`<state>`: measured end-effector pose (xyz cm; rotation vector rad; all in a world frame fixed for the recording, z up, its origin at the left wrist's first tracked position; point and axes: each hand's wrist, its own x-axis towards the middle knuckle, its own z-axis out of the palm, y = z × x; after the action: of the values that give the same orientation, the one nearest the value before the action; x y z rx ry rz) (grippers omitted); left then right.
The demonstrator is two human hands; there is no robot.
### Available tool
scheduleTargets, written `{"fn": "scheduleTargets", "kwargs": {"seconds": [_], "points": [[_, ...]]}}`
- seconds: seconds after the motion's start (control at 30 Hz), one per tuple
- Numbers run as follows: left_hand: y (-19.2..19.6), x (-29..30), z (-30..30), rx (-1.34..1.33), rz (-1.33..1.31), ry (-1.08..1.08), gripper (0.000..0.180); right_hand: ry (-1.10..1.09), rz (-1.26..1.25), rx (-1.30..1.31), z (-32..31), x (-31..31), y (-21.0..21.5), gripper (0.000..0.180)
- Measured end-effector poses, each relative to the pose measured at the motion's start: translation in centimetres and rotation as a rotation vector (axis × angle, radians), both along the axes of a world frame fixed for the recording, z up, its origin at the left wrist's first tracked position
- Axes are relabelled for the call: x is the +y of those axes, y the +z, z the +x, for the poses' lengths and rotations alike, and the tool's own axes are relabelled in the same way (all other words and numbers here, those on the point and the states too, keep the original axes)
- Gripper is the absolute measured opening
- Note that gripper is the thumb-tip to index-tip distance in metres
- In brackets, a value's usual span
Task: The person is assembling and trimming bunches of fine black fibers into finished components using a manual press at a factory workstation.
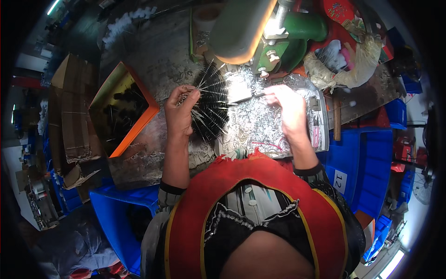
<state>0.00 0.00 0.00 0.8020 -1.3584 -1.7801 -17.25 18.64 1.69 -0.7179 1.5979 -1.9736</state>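
Observation:
A fan of thin black-bristled wire brushes (pixel 210 104) spreads from my left hand (pixel 179 109), whose fingers are closed around their pale wire ends. My right hand (pixel 291 111) is beside the bright spot under the green machine (pixel 304 25), its thumb and fingertips pinched together. A thin dark rod, which looks like a single wire brush (pixel 246 99), runs from those fingertips toward the fan; strong glare washes out the fingertips. Both hands are over the worktable's near part, with the right one above a tray (pixel 324 122) strewn with shiny metal scraps (pixel 262 123).
An orange box (pixel 134 132) with dark brush pieces stands left of my left hand. A lamp (pixel 239 30) hangs close above the work. Blue bins (pixel 341 144) flank me on both sides. Cardboard (pixel 74 109) stands far left; a wrapped ring (pixel 369 65) lies at the back right.

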Motion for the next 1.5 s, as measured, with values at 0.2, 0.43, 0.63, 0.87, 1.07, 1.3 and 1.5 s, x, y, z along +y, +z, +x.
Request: {"fn": "scheduleTargets", "kwargs": {"seconds": [0.2, 0.43, 0.63, 0.87, 1.07, 1.3, 1.5], "points": [[0.4, 0.2, -0.2, 0.068, 0.200, -0.052, 0.013, -0.301, 0.212, -0.013, -3.9, 7.5, -1.5, 0.020], [1.1, 0.0, -1.7, 0.071, 0.279, -0.101, 0.010, -0.599, 0.509, 0.548, -8.6, 9.5, 4.1, 0.029], [0.1, -0.4, -3.0, 0.052, 0.284, -0.155, 0.008, -0.405, 0.048, 0.455, -10.6, 6.6, 5.0, 0.020], [0.4, -0.5, -4.4, 0.102, 0.250, -0.180, 0.010, -0.251, -0.175, 0.271, -12.5, 5.0, 3.6, 0.008], [1.3, -1.2, -4.7, -0.028, 0.253, -0.232, 0.017, -0.273, 0.009, 0.162, -12.4, 5.1, 10.1, 0.013], [0.0, -2.0, -5.8, -0.109, 0.106, -0.205, 0.016, -0.209, 0.048, 0.205, -12.0, 4.8, 12.6, 0.019], [-0.2, -2.2, -6.2, -0.076, 0.059, -0.218, 0.015, -0.245, -0.066, 0.148, -12.5, 5.4, 9.2, 0.015]]}}
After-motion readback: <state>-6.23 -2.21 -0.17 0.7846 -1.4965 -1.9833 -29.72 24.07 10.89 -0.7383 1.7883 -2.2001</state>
